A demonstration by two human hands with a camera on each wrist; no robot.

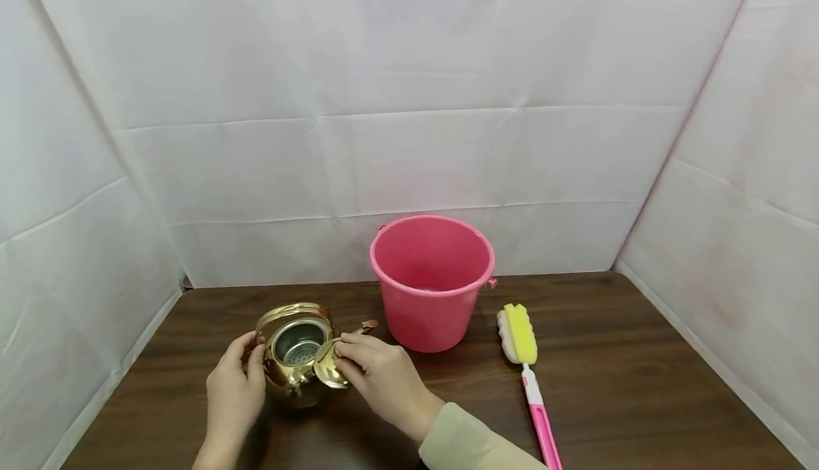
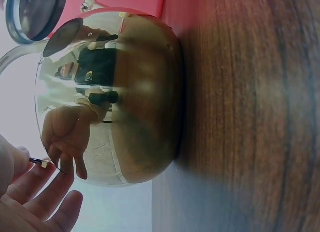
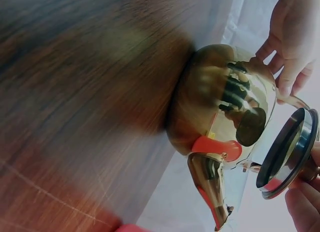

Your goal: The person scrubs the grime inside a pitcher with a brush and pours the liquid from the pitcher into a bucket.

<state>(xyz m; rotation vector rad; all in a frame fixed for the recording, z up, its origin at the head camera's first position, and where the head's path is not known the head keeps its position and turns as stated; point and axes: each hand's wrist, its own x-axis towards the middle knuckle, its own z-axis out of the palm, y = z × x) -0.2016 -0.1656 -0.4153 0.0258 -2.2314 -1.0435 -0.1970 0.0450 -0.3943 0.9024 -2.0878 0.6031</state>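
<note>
A shiny gold kettle (image 1: 296, 390) stands upright on the table, its arched handle (image 1: 296, 309) raised over the uncovered mouth. Inside the mouth sits a perforated metal strainer (image 1: 303, 353). At the kettle's left side, my left hand (image 1: 234, 388) pinches the handle's end between thumb and fingers. My right hand (image 1: 387, 379) holds the round gold lid (image 1: 328, 366) by its top, tilted beside the mouth. The lid's underside (image 3: 284, 154) shows in the right wrist view, apart from the body. The spout (image 3: 209, 189) points right, toward the bucket.
A pink bucket (image 1: 432, 321) stands behind and to the right of the kettle. Farther right lies a brush with a yellow and white sponge head (image 1: 523, 335) and a pink handle (image 1: 544, 431). White cloth walls (image 1: 409, 164) border the dark wooden table (image 1: 614, 385).
</note>
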